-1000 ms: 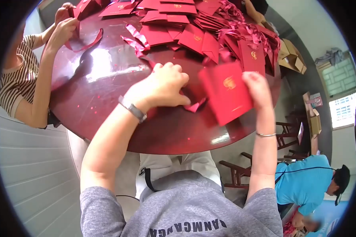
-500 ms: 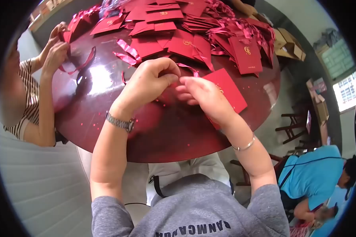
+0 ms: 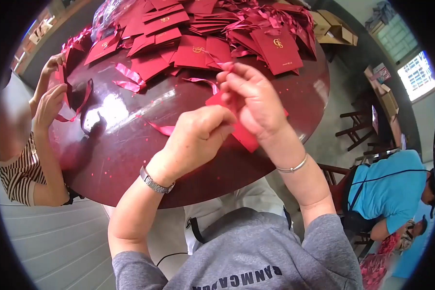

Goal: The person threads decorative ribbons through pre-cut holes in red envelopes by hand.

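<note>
Right hand (image 3: 253,96) now sits higher in the frame than left hand (image 3: 195,140), reversing their earlier order. A pink ribbon (image 3: 225,66) meets the right fingertips; grip cannot be confirmed. Left fingers are curled, contents hidden. Both hands partly obstruct the red card (image 3: 247,139) at frame centre. Across the surface (image 3: 94,169), stacked red cards (image 3: 193,52) occupy the top, beside clear plastic (image 3: 108,17) at upper left.

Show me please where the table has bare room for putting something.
Mostly bare: between the watch and the table's near-left rim; between the right hand and the right rim. The far side is crowded with red bags and ribbons.
</note>
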Available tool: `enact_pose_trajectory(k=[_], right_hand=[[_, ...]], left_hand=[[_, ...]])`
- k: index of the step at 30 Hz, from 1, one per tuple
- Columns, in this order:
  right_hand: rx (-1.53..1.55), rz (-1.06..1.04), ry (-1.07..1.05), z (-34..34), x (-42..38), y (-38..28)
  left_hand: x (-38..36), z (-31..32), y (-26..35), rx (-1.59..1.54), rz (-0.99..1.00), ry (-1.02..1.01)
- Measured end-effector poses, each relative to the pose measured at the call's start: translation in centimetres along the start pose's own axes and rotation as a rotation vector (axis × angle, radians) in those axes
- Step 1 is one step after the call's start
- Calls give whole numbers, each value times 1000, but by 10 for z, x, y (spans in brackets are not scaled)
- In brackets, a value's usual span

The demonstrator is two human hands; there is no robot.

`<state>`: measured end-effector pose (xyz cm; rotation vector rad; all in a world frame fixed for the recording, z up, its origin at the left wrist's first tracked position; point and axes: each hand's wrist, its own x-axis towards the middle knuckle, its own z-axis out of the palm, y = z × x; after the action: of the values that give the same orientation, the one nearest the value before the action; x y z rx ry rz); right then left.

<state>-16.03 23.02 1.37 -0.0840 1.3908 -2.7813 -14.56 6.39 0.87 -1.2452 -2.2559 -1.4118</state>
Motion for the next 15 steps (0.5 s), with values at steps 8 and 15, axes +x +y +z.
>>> enact_pose_trajectory(k=[8,15], right_hand=[[-260,-237,300,-72,-39,-90],[-350,-276,264,-92,-52,-93]], left_hand=[[14,7,-17,176,-248,158],[70,54,-45,614,-396,-72]])
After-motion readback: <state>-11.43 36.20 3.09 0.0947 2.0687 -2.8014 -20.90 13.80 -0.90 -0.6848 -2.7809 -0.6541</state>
